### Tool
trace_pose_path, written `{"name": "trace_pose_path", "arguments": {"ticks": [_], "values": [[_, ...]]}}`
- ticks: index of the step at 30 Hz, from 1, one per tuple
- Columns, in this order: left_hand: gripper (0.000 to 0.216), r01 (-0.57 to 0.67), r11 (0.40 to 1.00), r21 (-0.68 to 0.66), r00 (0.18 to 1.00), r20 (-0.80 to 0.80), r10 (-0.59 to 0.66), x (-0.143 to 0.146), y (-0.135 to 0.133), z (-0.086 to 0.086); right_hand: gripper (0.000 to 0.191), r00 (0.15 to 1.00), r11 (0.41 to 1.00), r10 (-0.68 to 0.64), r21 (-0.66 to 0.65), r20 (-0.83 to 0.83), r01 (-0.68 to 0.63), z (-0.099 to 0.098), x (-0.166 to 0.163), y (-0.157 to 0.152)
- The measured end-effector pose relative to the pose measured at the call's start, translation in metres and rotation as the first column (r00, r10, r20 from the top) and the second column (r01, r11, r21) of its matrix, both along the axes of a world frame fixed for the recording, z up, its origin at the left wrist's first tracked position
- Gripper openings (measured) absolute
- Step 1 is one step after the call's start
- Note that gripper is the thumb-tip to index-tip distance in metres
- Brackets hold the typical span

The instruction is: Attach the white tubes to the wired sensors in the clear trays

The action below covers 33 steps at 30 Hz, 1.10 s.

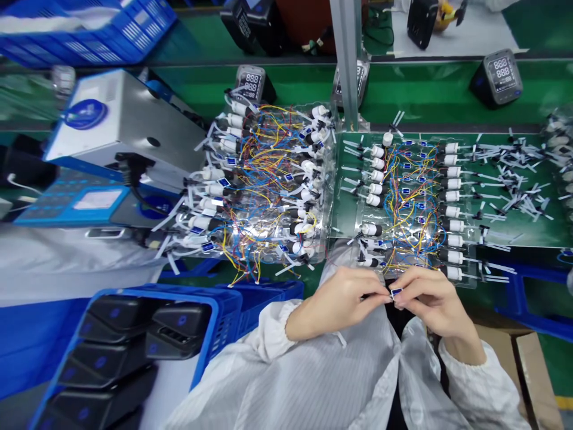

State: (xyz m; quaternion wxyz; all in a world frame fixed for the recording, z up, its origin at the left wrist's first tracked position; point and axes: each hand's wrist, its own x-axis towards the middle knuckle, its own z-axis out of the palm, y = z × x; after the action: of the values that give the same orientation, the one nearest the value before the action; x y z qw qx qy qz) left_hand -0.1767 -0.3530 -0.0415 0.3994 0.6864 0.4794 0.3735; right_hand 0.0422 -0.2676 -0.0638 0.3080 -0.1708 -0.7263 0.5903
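In front of my body, my right hand (432,301) is closed in a pinch on a small blue square part with a white edge (396,293). My left hand (347,301) is also pinched, its fingertips meeting the left side of that part. Whatever lies between the left fingertips is too small to make out. Just beyond both hands, white cylindrical pieces with black ends (454,257) lie in rows in a clear plastic tray (470,276). Thin yellow, red and blue wires (414,230) run between them, with similar blue squares among the wires.
Left of this tray, another wired batch (273,185) covers the bench. Loose cable ties (514,173) are scattered to the right. A metal post (347,65) rises behind. A grey-and-blue machine (147,131) and a blue crate (210,352) of black housings are left; several display units (499,77) stand behind.
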Motion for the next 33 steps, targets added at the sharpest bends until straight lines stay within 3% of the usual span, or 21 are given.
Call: {"name": "trace_pose_path", "arguments": {"ticks": [7,12,20,23,27,29,33], "values": [[0.011,0.008,0.999,0.036,0.999,0.052,-0.010,0.006,-0.001,0.001,0.016,0.999,0.998,0.034,-0.046,-0.031,-0.035,-0.002,0.003,-0.002],[0.008,-0.141,0.986,0.088,0.983,0.129,0.129,0.012,0.002,0.001,0.022,0.988,0.990,-0.139,-0.038,-0.062,0.137,-0.004,0.007,-0.009],[0.009,-0.109,0.991,-0.082,0.976,0.183,0.122,0.006,0.004,0.012,0.024,0.984,0.980,-0.171,0.096,-0.053,0.175,-0.005,0.012,-0.010],[0.010,-0.096,0.984,-0.147,0.973,0.196,0.124,0.005,0.004,0.011,0.024,0.983,0.979,-0.164,0.109,-0.076,0.172,-0.010,0.011,-0.009],[0.010,-0.122,0.983,-0.134,0.958,0.242,0.152,0.007,0.002,0.008,0.028,0.981,0.985,-0.147,0.074,-0.131,0.157,-0.014,0.005,-0.012],[0.010,-0.093,0.988,-0.123,0.956,0.268,0.123,0.009,-0.001,0.010,0.025,0.979,0.989,-0.135,0.033,-0.153,0.141,-0.016,0.003,-0.016],[0.010,0.076,0.996,-0.035,0.933,0.356,-0.059,0.012,-0.002,0.020,0.020,0.991,0.995,-0.073,-0.080,-0.108,0.065,-0.010,0.009,-0.022]]}}
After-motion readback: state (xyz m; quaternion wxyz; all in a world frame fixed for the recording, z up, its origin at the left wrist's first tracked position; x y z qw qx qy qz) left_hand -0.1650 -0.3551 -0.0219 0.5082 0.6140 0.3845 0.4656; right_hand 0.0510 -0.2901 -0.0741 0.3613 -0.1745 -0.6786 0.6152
